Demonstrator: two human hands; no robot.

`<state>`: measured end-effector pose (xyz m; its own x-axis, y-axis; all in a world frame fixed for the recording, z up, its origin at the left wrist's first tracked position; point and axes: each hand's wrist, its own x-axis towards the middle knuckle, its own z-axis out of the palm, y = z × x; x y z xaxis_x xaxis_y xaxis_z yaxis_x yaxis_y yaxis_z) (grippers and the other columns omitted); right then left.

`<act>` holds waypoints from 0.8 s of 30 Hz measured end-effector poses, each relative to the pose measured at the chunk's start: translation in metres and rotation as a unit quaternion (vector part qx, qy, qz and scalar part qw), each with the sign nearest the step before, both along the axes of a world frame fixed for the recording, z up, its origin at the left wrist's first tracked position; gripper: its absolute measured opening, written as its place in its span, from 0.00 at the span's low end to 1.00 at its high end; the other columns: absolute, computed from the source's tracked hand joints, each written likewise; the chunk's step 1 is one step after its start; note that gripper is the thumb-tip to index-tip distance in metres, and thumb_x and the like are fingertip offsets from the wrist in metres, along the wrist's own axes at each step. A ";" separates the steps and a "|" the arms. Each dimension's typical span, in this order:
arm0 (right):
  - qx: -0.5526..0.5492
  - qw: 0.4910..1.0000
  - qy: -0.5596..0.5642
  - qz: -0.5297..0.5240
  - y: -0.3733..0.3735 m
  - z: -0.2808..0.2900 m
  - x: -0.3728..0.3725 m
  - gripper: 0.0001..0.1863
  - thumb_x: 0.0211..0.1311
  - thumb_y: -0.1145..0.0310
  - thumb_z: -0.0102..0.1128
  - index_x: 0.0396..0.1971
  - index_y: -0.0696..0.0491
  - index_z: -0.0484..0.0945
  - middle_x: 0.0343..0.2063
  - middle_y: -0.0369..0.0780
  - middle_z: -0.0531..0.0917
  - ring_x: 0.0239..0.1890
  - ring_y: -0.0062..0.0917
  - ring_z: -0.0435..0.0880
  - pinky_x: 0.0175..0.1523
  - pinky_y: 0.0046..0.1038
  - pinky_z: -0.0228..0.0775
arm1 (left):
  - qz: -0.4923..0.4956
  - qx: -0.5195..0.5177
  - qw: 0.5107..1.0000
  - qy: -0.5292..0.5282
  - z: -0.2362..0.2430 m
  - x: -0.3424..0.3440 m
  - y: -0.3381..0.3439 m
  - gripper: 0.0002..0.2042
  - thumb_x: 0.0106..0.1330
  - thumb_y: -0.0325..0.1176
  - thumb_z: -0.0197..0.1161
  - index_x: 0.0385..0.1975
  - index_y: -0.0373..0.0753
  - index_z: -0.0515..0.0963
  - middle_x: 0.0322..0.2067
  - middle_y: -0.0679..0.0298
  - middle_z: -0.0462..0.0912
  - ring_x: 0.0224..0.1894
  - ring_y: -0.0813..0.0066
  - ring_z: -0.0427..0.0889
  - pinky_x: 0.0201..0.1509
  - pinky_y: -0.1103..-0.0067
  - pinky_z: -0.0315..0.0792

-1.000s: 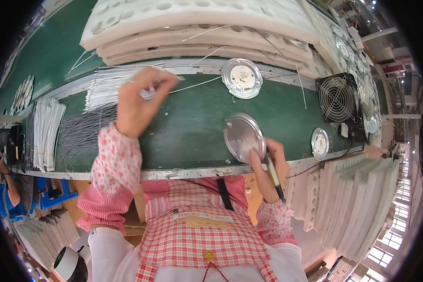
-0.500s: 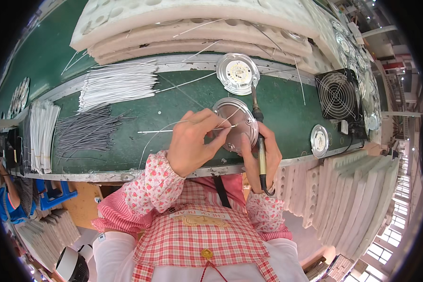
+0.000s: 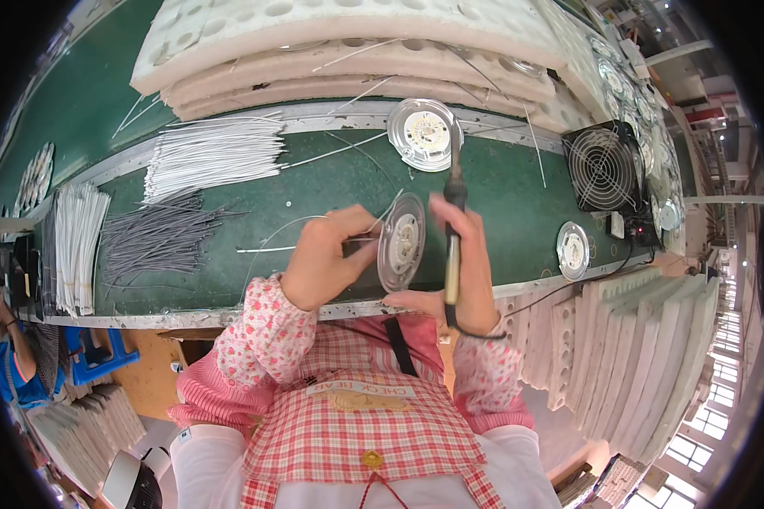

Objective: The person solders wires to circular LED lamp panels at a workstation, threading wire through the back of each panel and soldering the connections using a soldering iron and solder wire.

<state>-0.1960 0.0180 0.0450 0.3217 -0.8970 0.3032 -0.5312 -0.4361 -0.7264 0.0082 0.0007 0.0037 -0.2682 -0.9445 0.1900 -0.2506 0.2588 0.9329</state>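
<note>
Upright on its edge stands a round LED lamp plate (image 3: pixel 401 243) with a clear rim, its chip side turned to the right. My left hand (image 3: pixel 327 259) pinches its left face, and thin wires run from between the fingers. My right hand (image 3: pixel 471 271) grips a soldering iron (image 3: pixel 453 229), tip pointing away from me; its thumb reaches toward the plate's lower edge, contact unclear through blur. Just beyond the iron's tip lies a second LED plate (image 3: pixel 424 136), flat on the green bench (image 3: pixel 501 212).
Left on the bench are white wires (image 3: pixel 216 154), dark grey wires (image 3: pixel 157 240) and an upright white wire bundle (image 3: pixel 81 246). A black fan (image 3: pixel 604 170) stands at right near another LED plate (image 3: pixel 574 251). Foam boards (image 3: pixel 348 42) are stacked behind; more boards (image 3: pixel 628 348) lean at right.
The held plate has swung from its bare metal back to edge-on, showing its chip side, and shifted left. My right hand has come off its rim, keeping the soldering iron.
</note>
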 end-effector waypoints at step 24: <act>-0.129 0.968 0.183 -0.116 0.013 -0.031 0.017 0.33 0.45 0.63 0.77 0.54 0.57 0.75 0.40 0.46 0.78 0.38 0.36 0.77 0.38 0.33 0.68 | 0.027 -0.108 0.977 -0.180 0.005 0.019 0.010 0.04 0.58 0.28 0.67 0.26 0.35 0.81 0.33 0.64 0.81 0.29 0.64 0.76 0.37 0.72 0.67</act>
